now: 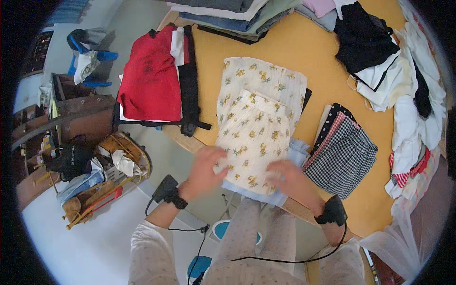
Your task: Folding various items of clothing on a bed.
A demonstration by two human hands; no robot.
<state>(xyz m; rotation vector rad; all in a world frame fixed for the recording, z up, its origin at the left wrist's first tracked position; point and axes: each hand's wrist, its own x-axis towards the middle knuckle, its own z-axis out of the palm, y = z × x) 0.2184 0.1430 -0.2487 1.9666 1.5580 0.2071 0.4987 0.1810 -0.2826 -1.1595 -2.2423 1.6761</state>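
A cream garment with yellow flowers and a gathered waistband lies at the table's near edge, over a larger piece of the same floral cloth. Pale blue cloth peeks out from underneath. At the garment's left side is my left hand, its fingers and thumb apart and touching the fabric. On the lower right side rests my right hand, slightly blurred, fingers spread from the thumb. Neither hand visibly grips the cloth. Parts of the fingertips are hard to make out.
A red garment tops a pile at the left table edge. Folded clothes are stacked at the back. Checked folded clothes lie right of the floral ones. Loose white and black clothes heap along the right. Black cables run from both wrists.
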